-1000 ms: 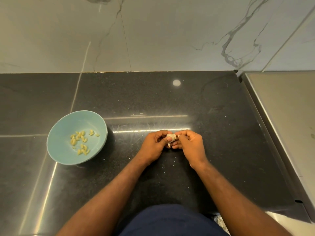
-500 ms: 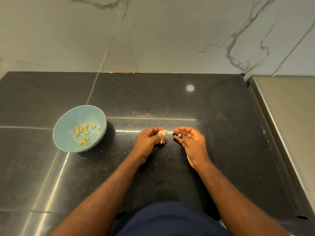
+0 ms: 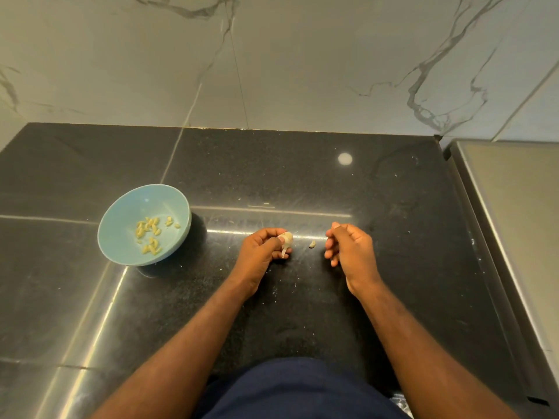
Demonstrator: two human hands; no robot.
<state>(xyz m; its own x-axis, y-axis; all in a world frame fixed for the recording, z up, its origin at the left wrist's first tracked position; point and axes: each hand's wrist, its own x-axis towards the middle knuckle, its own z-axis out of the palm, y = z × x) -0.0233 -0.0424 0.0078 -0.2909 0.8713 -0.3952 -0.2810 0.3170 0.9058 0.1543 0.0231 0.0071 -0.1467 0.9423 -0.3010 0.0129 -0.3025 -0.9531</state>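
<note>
My left hand (image 3: 260, 252) grips a pale garlic bulb (image 3: 286, 241) between thumb and fingers, just above the black counter (image 3: 302, 182). A strip of skin hangs from the bulb's underside. A small loose garlic piece (image 3: 312, 244) lies on the counter between my hands. My right hand (image 3: 348, 247) hovers to the right of that piece with loosely curled fingers, and nothing shows in it. A light blue bowl (image 3: 121, 237) with several peeled yellowish garlic cloves (image 3: 150, 234) stands to the left of my left hand.
A grey marble wall (image 3: 272, 62) rises behind the counter. A steel surface (image 3: 514, 213) borders the counter on the right. Small bits of skin dot the counter around my hands. My dark blue clothing (image 3: 296, 391) fills the bottom centre.
My hands, joined on the bulb a second ago, have drawn apart. The right hand moved to the right, and a small garlic piece now lies on the counter between them.
</note>
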